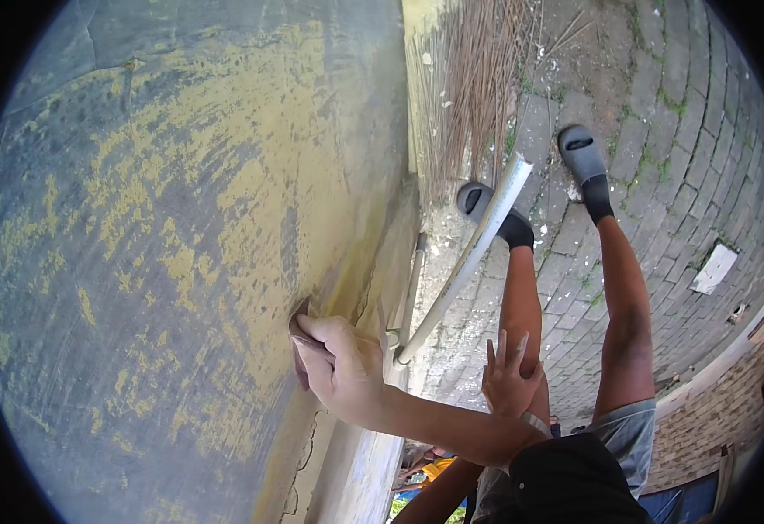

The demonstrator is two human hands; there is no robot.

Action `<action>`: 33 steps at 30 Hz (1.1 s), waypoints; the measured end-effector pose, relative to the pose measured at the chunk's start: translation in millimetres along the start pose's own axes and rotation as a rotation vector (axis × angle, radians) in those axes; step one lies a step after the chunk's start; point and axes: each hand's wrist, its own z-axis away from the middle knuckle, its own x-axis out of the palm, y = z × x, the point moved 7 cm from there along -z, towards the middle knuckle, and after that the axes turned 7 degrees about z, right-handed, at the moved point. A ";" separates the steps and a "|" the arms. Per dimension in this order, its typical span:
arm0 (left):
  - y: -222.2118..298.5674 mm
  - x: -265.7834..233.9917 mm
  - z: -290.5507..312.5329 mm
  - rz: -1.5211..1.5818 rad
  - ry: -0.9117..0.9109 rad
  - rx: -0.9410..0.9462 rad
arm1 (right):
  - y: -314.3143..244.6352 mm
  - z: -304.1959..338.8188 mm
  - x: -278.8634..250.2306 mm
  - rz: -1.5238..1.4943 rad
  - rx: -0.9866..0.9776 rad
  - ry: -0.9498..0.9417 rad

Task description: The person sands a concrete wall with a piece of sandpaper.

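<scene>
My right hand (348, 367) reaches across to the left, its fingers and thumb closed on a folded brown piece of sandpaper (300, 360). The sandpaper is pressed against a wall (181, 253) of patchy yellow and grey paint, near the wall's lower edge. Scuffed streaks and bare patches cover that surface. My left hand (513, 384) lies on my left leg below the right forearm, its fingers stretched out and nothing in it. A band circles the left wrist. The right forearm hides part of the left arm.
A whitish pipe (478, 249) slants up from the wall's base beside my left leg. A bundle of thin sticks (482, 79) leans by the wall ahead. Grey paving (565, 288) with weeds and white flecks spreads beneath my sandals. A white block (715, 267) lies to the right.
</scene>
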 end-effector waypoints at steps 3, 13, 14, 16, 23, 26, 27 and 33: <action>26.1 -2.4 12.5 -0.006 -0.126 -0.050 | 38.8 -50.4 10.7 -0.040 0.267 -0.155; 10.3 3.6 20.2 0.030 -0.072 -0.070 | 62.1 -63.0 26.0 -0.143 0.395 -0.243; 12.4 8.0 11.7 0.040 -0.073 -0.060 | 69.7 -81.4 26.1 -0.135 0.384 -0.244; 10.0 1.9 3.6 -0.051 -0.101 0.006 | 60.2 -102.5 22.5 0.007 0.219 -0.123; -2.5 4.5 21.0 0.307 -0.015 0.000 | 52.8 -96.6 25.9 -0.066 0.240 -0.166; -14.3 12.0 39.9 0.124 -0.109 -0.025 | 36.2 -67.5 20.0 -0.056 0.254 -0.191; -16.4 7.4 27.6 0.014 -0.125 -0.016 | 7.6 -38.9 13.9 -0.119 0.143 -0.129; 3.0 -4.6 22.6 0.040 -0.021 0.063 | 11.6 -77.7 19.0 -0.130 0.137 -0.160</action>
